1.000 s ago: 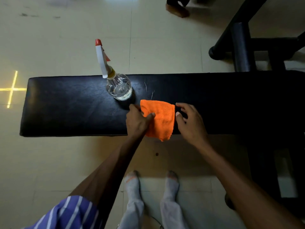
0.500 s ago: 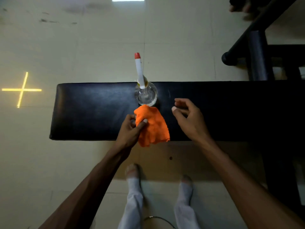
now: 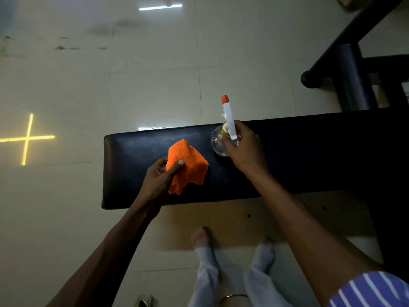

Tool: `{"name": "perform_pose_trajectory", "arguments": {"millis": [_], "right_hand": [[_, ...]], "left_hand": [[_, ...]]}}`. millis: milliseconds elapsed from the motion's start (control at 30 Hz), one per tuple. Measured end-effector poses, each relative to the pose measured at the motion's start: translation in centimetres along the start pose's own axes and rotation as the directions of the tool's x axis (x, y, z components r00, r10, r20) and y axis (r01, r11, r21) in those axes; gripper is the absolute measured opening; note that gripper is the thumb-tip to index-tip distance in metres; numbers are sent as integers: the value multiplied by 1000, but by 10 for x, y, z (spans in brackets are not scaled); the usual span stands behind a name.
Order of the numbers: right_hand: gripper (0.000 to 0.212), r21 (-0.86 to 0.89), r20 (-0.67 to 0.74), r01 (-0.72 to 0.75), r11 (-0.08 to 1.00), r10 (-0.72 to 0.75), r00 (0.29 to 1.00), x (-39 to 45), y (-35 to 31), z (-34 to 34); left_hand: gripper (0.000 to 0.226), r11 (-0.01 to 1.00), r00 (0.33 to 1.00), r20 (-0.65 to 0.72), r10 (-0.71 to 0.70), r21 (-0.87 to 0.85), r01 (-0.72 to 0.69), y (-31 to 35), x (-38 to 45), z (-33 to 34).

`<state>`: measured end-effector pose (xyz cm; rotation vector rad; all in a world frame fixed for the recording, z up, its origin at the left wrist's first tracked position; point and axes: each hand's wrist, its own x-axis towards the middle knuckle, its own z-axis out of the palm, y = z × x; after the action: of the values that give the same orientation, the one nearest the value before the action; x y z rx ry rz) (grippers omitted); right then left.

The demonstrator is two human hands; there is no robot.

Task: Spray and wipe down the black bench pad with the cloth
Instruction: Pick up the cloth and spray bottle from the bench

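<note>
The black bench pad (image 3: 309, 156) runs from the middle of the head view off to the right. My left hand (image 3: 159, 178) pinches an orange cloth (image 3: 187, 165) and holds it draped just above the pad's left part. A clear spray bottle (image 3: 228, 127) with a white head and red nozzle stands on the pad near its far edge. My right hand (image 3: 245, 147) is wrapped around the bottle's neck; its fingers hide most of the bottle's body.
Black frame tubes of gym equipment (image 3: 349, 78) rise behind the pad at the right. A yellow cross (image 3: 27, 138) marks the pale tiled floor at left. My feet (image 3: 234, 242) stand on the floor just in front of the bench.
My left hand lifted the cloth off the pad and carried it left. My right hand, empty before, reached forward and closed on the spray bottle. The camera view shifted left along the bench.
</note>
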<state>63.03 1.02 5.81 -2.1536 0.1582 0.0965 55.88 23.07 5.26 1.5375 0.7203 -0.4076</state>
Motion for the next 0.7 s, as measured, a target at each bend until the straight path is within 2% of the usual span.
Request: {"name": "perform_pose_trajectory", "arguments": {"millis": [133,300,533,700], "right_hand": [[19,5,-49,-38,999,38,998,-6,-2,-5],[34,80,-135,-96,992,106,985,-22,-3,-28],[41,153,-263,-148,977,185,947,-68,-11,-66],[44,205,-395,-213,955,280,875,-119,-16,-74]], "left_hand": [[19,1000,1000,13,15,16,-16,10,-3,1],[17,992,995,49,86,86,-90,25,-9,21],[26,964,970,189,151,191,-187,45,-26,43],[30,942,936,331,121,259,-213,48,-34,49]]}}
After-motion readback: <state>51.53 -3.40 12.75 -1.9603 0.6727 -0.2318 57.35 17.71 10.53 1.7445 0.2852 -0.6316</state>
